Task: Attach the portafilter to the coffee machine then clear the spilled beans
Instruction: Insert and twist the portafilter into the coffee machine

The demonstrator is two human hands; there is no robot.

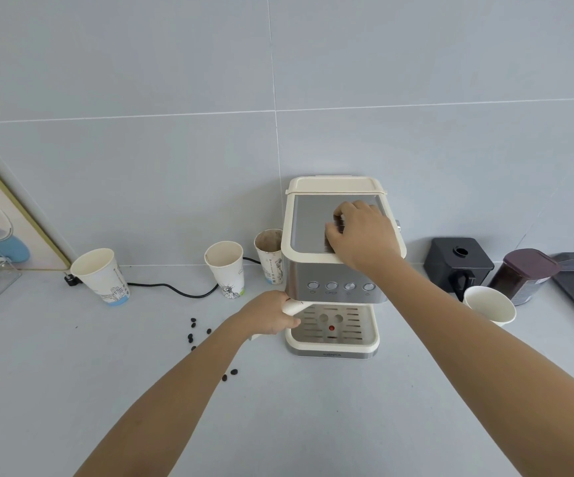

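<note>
Left hand (pixel 272 316) grips portafilter handle (pixel 291 307); right hand (pixel 361 232) presses flat, holding nothing, atop coffee machine (pixel 333 270).

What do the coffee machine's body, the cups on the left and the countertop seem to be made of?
Coffee machine: cream shell looks like matte plastic; the front band and top panel look like brushed metal, grey with a soft sheen.
Cups: probably paper, thin rolled rims and printed drawings on white walls.
Countertop: pale grey, smooth, matte; stone or laminate, cannot tell.
</note>
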